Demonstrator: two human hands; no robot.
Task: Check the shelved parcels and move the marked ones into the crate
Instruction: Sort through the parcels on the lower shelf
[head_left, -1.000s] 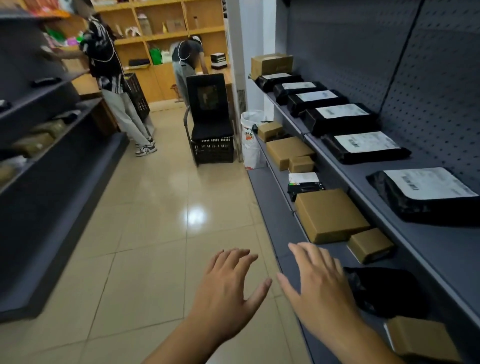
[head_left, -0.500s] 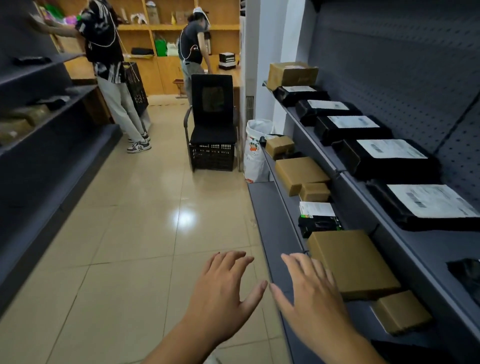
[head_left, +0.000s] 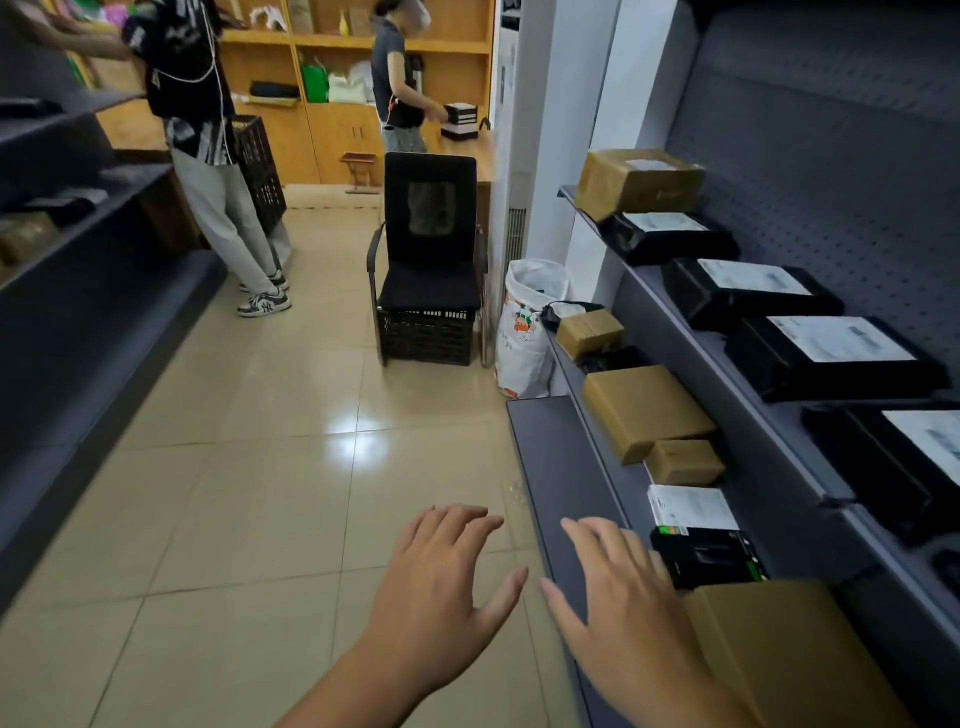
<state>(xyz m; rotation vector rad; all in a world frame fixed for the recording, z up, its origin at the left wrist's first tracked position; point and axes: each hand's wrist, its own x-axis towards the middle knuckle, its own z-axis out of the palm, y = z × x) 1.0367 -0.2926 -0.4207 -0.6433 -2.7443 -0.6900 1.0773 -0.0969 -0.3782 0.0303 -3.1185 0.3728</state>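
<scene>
Head view shows the left hand (head_left: 441, 587) and right hand (head_left: 623, 603) both empty, fingers spread and relaxed, low at the edge of the shelving (head_left: 561, 467). Black bags (head_left: 779, 358) with white labels lie along the upper shelf (head_left: 636, 283), brown boxes (head_left: 644, 410) on the one below. Down the aisle the crate (head_left: 426, 335) sits under a chair (head_left: 430, 228).

Soft indoor light, floor (head_left: 353, 441) glare, blurred wide-angle edges.
</scene>
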